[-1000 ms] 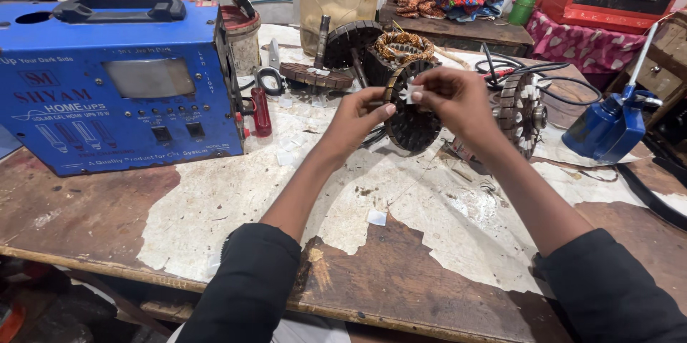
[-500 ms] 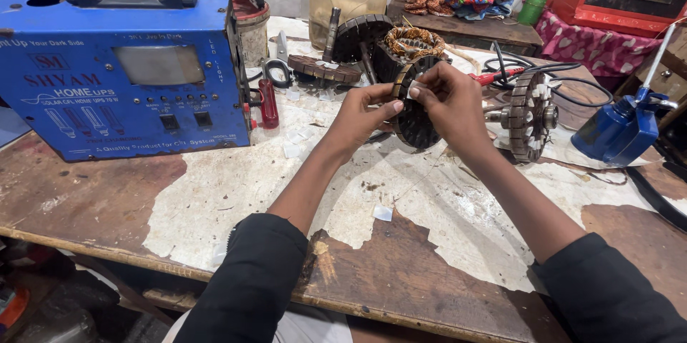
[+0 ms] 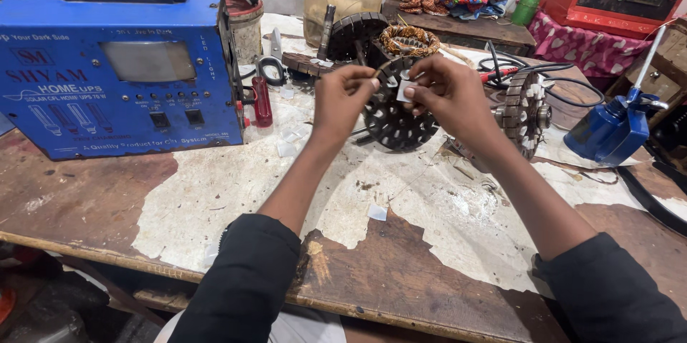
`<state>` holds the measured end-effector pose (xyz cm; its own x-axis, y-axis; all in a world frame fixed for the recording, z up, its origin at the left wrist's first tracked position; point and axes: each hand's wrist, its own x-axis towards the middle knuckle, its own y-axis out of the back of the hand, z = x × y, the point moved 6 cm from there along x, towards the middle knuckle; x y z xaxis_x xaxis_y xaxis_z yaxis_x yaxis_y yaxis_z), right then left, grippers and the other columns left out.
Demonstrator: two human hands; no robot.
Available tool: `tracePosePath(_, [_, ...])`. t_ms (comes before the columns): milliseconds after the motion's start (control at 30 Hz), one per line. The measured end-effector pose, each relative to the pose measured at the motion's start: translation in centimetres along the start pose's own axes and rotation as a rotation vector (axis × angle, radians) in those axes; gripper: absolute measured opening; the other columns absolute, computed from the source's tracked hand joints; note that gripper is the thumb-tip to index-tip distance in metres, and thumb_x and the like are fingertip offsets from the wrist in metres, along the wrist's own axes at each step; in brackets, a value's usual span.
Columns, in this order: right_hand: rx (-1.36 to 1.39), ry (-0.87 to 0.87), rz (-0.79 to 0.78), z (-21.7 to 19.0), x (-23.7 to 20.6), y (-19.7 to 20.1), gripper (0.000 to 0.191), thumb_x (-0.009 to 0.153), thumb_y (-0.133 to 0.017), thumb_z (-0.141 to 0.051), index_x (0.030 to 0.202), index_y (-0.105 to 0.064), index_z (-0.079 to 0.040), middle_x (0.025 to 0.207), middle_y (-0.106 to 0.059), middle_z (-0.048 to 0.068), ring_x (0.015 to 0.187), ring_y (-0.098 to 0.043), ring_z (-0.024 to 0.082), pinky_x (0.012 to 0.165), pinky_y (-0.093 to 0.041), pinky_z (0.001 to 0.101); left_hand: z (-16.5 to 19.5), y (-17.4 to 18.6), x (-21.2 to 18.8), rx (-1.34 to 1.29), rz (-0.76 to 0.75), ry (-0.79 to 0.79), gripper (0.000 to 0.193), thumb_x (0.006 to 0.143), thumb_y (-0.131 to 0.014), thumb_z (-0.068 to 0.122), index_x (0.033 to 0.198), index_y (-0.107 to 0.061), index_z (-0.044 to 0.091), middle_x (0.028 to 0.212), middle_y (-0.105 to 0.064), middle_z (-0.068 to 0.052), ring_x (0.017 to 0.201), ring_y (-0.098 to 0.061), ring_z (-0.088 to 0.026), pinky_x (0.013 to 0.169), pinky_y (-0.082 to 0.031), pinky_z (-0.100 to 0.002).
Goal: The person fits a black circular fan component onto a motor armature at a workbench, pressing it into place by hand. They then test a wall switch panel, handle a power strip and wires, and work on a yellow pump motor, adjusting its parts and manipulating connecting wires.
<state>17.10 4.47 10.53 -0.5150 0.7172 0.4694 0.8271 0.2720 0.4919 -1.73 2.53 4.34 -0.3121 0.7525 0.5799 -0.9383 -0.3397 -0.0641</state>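
Since the earlier frame both hands have barely shifted on the part; mostly the view has swung right, so the blue power unit (image 3: 114, 64) now fills more of the upper left. Left hand (image 3: 342, 96) & right hand (image 3: 447, 96) sit close together at centre-top, fingers pinched on the upper rim of the dark round stator core (image 3: 397, 118), which stands on edge on the bench. Right fingertips also pinch a small white paper slip (image 3: 405, 90) against the rim; left fingertips appear to steady the core's edge just beside it. To do this well, judging by the grip: keep the core upright w/ the left, feed the slip straight into its slot w/ the right, no creasing, light pressure only. Around: a 2nd stator w/ white slips (image 3: 524, 110) just right of the right hand, a copper-wound coil ring (image 3: 409, 39) behind, red-handled tool (image 3: 262, 100) nr the blue unit, blue bottle w/ nozzle (image 3: 608, 132) at far right, loose white paper bits (image 3: 377, 212) on the worn, peeling bench top (image 3: 215, 193).
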Motion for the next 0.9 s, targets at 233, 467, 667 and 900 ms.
tracePosePath(233, [-0.079, 0.128, 0.044, -0.9, -0.7, -1.2, 0.013, 0.096, -0.068, 0.002, 0.108, -0.070, 0.003, 0.091, -0.076, 0.008, 0.079, -0.077, 0.012, 0.067, -0.063, 0.0242, -1.3, -0.1, 0.0, -0.188, -0.087, 0.113, 0.027, 0.092, -0.074, 0.011, 0.116, -0.073, -0.002, 0.098, -0.077, -0.008, 0.088, -0.071, -0.012, 0.081, -0.058, -0.027])
tracePosePath(467, [-0.068, 0.187, 0.103, -0.9, -1.2, -1.3, 0.013, 0.096, -0.061, 0.008, 0.105, -0.070, 0.005, 0.099, -0.075, 0.008, 0.089, -0.077, 0.014, 0.078, -0.065, 0.0252, -1.1, -1.6, -0.4, -0.226, -0.229, 0.012, 0.033, 0.093, -0.073, 0.007, 0.124, -0.066, -0.002, 0.111, -0.074, -0.007, 0.100, -0.069, -0.010, 0.091, -0.057, -0.027])
tracePosePath(667, [-0.154, 0.272, 0.154, -1.4, -1.5, -1.1, 0.015, 0.091, -0.060, 0.014, 0.099, -0.071, 0.008, 0.102, -0.070, 0.011, 0.088, -0.077, 0.016, 0.079, -0.066, 0.0260, -0.7, -2.2, -0.7, -0.155, -0.242, 0.005, 0.045, 0.088, -0.074, 0.005, 0.130, -0.060, 0.001, 0.114, -0.070, -0.006, 0.099, -0.067, -0.011, 0.086, -0.057, -0.028])
tracePosePath(900, [-0.096, 0.239, 0.141, -0.4, -0.9, -1.0, 0.008, 0.094, -0.061, 0.014, 0.097, -0.066, 0.008, 0.101, -0.070, 0.010, 0.089, -0.077, 0.015, 0.079, -0.065, 0.0254, -0.2, -2.3, -0.9, -0.138, -0.227, -0.046, 0.040, 0.092, -0.072, 0.005, 0.130, -0.061, 0.001, 0.116, -0.070, -0.006, 0.104, -0.066, -0.010, 0.086, -0.055, -0.026])
